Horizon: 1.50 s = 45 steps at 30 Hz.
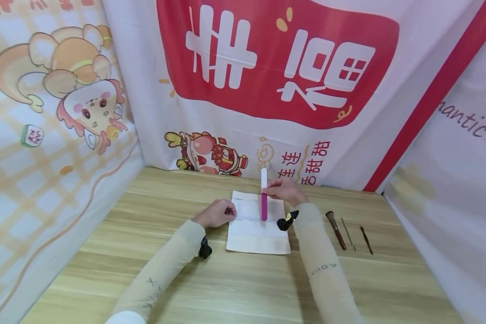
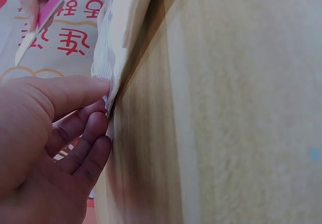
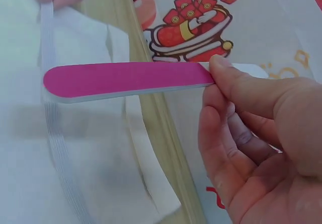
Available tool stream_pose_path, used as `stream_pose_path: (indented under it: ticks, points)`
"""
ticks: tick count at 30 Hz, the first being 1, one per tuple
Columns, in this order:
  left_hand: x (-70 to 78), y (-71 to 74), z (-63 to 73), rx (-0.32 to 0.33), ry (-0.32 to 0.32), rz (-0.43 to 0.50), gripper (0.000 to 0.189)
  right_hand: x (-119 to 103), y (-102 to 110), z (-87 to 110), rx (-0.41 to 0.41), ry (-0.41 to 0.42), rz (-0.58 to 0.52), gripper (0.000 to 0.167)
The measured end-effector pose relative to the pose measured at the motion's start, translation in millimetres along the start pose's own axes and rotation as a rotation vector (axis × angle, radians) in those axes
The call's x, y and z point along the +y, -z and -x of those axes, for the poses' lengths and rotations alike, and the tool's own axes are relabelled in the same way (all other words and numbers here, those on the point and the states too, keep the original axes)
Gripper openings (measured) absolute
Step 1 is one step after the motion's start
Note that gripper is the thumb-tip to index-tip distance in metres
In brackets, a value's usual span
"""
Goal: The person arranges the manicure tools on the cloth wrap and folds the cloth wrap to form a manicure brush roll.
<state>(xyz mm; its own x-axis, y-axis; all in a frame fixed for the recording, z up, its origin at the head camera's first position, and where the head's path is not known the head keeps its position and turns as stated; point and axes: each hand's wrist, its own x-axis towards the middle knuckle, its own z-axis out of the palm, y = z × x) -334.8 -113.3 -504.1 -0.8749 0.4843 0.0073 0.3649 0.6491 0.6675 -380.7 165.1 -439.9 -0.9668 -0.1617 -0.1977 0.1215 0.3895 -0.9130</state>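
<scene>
My right hand [image 1: 286, 190] pinches a flat nail file [image 3: 126, 79], pink at one end and white at the other, between thumb and fingers. The file is held above a white cloth tool roll [image 1: 259, 242] lying unfolded on the table. A ribbed elastic band [image 3: 59, 153] runs across the cloth, under the pink end in the right wrist view. At the left edge of the cloth, my left hand [image 1: 216, 213] pinches the band's end and the cloth edge, thumb [image 2: 93, 89] on top.
To the right of the cloth lie a thick makeup brush [image 1: 336, 230], a thin stick-like tool [image 1: 348, 234] and a slim dark brush [image 1: 366, 240] on the wooden table [image 1: 235, 288]. Printed fabric [image 1: 267, 108] hangs along the table's back edge and both sides.
</scene>
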Motion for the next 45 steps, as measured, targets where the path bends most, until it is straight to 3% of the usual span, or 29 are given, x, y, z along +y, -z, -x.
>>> stream_pose_path:
  ticks: [5,14,21,32,45]
  points:
    - [4.9,-0.1,1.2,-0.018,0.016,0.015,0.010,-4,-21,-6.5,0.064,0.034,-0.085,0.021]
    - [0.3,-0.7,0.3,-0.014,0.021,0.029,0.012,5,-56,-23.8,0.149,0.195,-0.192,0.017]
    - [-2.1,-3.7,-2.2,-0.023,0.026,0.028,0.011,22,-74,-25.2,0.228,0.200,-0.203,0.015]
    - [-3.4,-3.5,-1.1,-0.018,0.010,0.026,0.007,32,-84,-29.2,0.110,0.101,-0.198,0.014]
    - [-4.8,1.7,-0.3,-0.016,-0.004,0.029,0.006,28,-81,-23.9,0.022,0.059,-0.129,0.015]
